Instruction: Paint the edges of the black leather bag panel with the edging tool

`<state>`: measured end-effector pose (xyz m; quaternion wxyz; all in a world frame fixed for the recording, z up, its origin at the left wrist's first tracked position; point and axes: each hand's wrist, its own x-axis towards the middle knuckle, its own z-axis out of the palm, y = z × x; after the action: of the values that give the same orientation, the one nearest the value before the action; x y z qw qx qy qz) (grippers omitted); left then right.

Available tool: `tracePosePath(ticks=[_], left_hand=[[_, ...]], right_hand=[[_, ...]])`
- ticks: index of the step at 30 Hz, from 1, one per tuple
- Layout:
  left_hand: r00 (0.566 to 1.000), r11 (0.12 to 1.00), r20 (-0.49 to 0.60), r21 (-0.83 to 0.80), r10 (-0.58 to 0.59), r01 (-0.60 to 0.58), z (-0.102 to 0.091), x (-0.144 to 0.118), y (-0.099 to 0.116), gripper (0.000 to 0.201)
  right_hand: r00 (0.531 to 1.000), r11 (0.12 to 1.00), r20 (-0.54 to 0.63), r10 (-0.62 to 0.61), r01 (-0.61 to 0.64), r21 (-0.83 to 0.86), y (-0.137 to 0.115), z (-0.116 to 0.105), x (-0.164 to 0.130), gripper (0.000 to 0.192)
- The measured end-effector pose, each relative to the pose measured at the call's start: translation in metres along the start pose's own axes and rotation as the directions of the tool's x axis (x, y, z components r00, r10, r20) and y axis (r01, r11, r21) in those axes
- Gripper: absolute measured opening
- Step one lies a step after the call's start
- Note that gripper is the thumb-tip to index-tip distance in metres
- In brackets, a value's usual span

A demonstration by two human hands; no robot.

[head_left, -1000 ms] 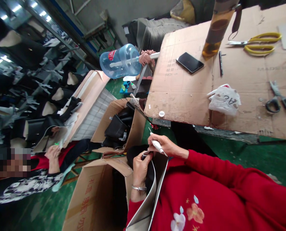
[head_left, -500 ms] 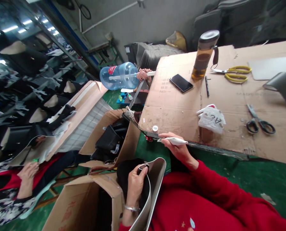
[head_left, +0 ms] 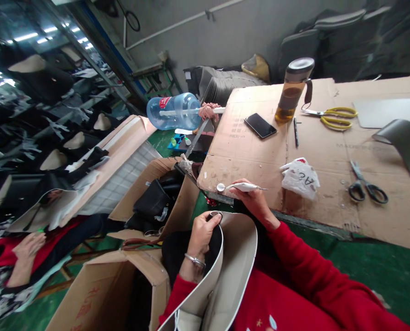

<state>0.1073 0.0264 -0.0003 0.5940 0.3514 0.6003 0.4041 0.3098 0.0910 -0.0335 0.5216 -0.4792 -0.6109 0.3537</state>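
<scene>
Now my left hand [head_left: 202, 233] pinches the grey bag panel's [head_left: 237, 257] ring; my right hand [head_left: 251, 198] grips the white pen tool [head_left: 243, 186] at the bench [head_left: 256, 156] edge. Next, I judge, the tip must meet the ring squarely.

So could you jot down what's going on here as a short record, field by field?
Setting: workshop, cardboard-covered table
Left hand: grips the rim of a grey bag panel on the lap
Right hand: holds a white pen-shaped tool at the table's edge
On the table: phone, drink bottle, yellow scissors, black scissors, white plastic bag
Nearby: open cardboard boxes, another person's hand
</scene>
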Motion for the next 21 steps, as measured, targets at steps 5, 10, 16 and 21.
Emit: tracePosePath(ticks=[5,10,16,21], left_hand=[[0.999,0.999,0.027,-0.016,-0.047,0.048,0.0091,0.0073,-0.0074,0.032],[0.999,1.0,0.024,0.007,-0.029,0.029,0.0064,0.004,-0.0019,0.031],[1.0,1.0,-0.009,-0.002,-0.012,0.012,0.0091,0.0039,-0.0041,0.027],[0.999,0.999,-0.028,0.035,0.022,-0.021,0.0125,0.0049,-0.006,0.025]], right_hand=[[0.998,0.999,0.057,0.004,-0.003,-0.033,0.0038,0.0005,0.0053,0.035],[0.998,1.0,0.061,0.014,-0.013,-0.029,0.0034,-0.0012,0.0073,0.034],[0.997,1.0,0.073,0.004,-0.002,-0.026,0.001,-0.0003,0.0067,0.033],[0.999,1.0,0.051,-0.001,0.0,0.022,0.004,-0.0007,0.0054,0.033]])
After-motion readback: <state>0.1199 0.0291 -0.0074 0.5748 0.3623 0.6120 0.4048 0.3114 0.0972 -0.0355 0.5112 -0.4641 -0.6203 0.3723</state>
